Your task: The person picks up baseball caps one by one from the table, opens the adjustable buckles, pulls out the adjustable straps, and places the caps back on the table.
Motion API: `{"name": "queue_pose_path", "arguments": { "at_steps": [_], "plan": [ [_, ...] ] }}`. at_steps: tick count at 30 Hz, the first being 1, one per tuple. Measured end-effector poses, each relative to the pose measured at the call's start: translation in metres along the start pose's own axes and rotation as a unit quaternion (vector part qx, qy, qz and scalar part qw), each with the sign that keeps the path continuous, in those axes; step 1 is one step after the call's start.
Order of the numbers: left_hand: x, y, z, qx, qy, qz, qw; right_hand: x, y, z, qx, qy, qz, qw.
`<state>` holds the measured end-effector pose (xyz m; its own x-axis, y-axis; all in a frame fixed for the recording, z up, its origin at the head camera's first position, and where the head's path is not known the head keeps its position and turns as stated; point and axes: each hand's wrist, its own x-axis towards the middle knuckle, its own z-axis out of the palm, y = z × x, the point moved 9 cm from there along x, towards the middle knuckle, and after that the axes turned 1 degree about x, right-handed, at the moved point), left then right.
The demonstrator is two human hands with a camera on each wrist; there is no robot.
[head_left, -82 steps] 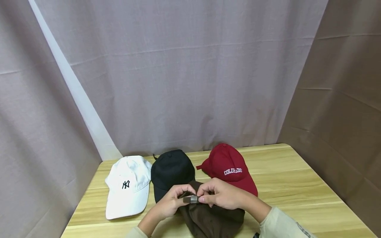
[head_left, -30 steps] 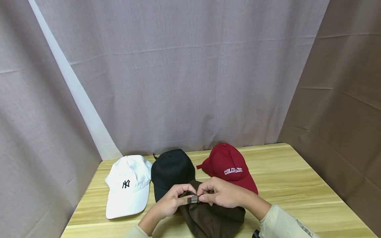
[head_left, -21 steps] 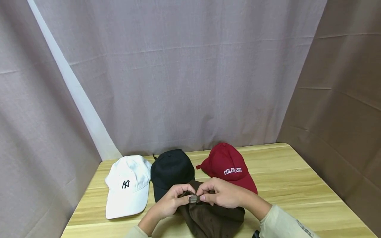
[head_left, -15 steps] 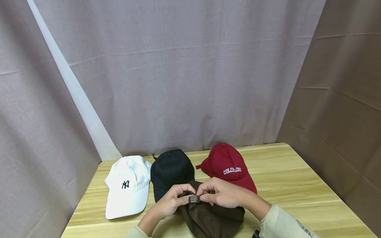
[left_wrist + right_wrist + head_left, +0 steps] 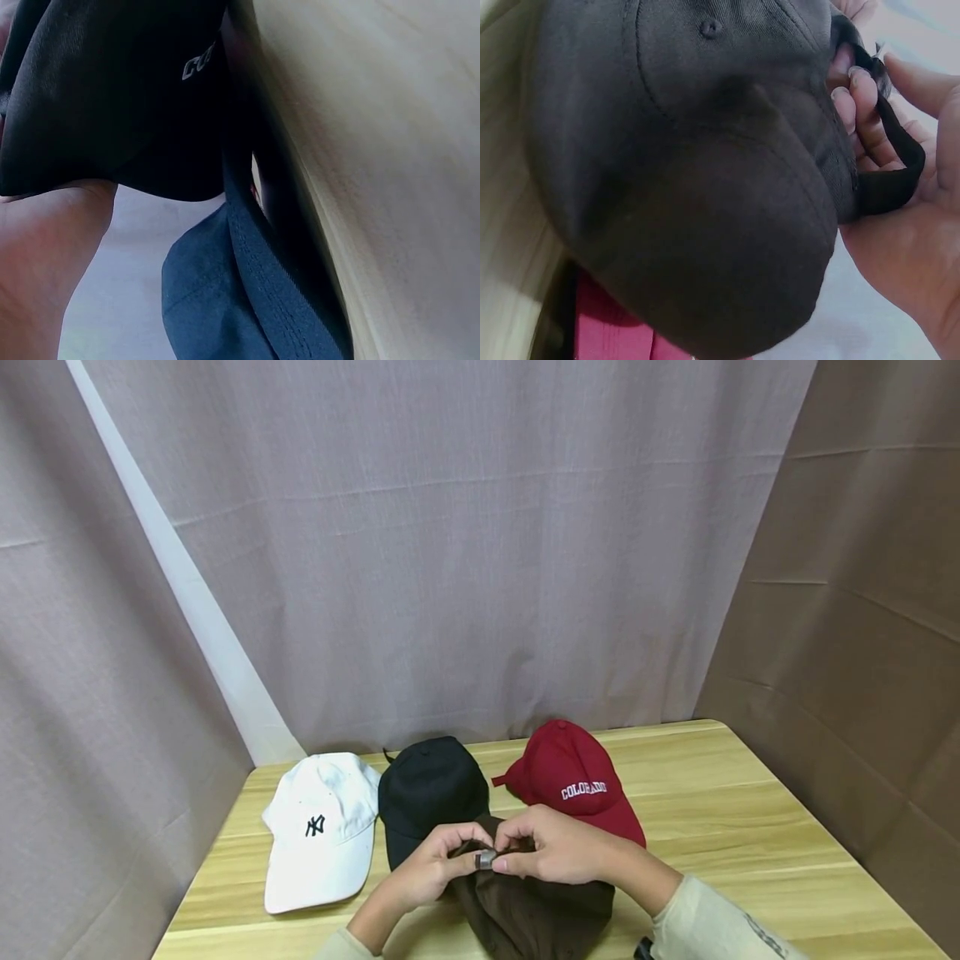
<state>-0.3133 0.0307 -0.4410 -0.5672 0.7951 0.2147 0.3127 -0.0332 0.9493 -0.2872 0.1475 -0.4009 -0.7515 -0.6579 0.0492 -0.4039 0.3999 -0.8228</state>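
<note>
A dark brown cap [image 5: 540,914] is held near the table's front, with its back strap uppermost. My left hand [image 5: 431,870] pinches the strap at the left side of a small metal buckle [image 5: 485,860]. From the other side my right hand [image 5: 562,853] pinches the strap, its thumb tip right at the buckle. In the right wrist view the strap [image 5: 894,189] loops out from the cap's edge between the fingers. The left wrist view has the brown cap's dark cloth [image 5: 112,90] with pale lettering, hiding most of the left hand.
Behind the hands, a white cap [image 5: 318,860], a black cap [image 5: 435,781] and a red cap [image 5: 566,768] stand in a row on the wooden table [image 5: 712,827]. The brown cap overlaps the black and red ones in the head view. Grey curtains [image 5: 450,568] hang behind.
The strap end left of the buckle has become shorter since the oldest frame. My right thumb has shifted slightly left onto the buckle's edge. The other caps stay put.
</note>
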Motion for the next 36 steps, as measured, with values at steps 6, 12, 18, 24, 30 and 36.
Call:
{"name": "queue_pose_path", "arguments": {
  "at_steps": [6,12,18,24,30,36],
  "plan": [
    [0.0003,0.0022,-0.0002,-0.007,-0.003,0.02,0.9998,0.0031,0.0004,0.0014,0.008,0.0,0.014,0.9999],
    [0.0011,0.0042,-0.001,-0.008,0.003,0.026,0.9996,0.0036,0.0034,0.0012,0.021,0.001,0.017,0.9996],
    [0.001,0.0011,-0.0016,-0.008,0.0,0.015,0.9998,0.0045,0.0054,0.0018,0.029,0.003,0.012,0.9995],
    [0.0009,-0.0015,-0.002,-0.008,-0.004,0.016,0.9998,0.0046,0.0057,0.0022,0.028,-0.001,0.007,0.9996],
    [0.0007,-0.001,-0.0021,-0.009,-0.009,0.018,0.9998,0.0033,0.004,0.0014,0.031,-0.007,0.0,0.9995],
    [0.0007,-0.0021,-0.0004,-0.023,-0.018,0.015,0.9995,0.0013,0.0077,0.0023,0.036,-0.02,0.0,0.9992]
  ]
}}
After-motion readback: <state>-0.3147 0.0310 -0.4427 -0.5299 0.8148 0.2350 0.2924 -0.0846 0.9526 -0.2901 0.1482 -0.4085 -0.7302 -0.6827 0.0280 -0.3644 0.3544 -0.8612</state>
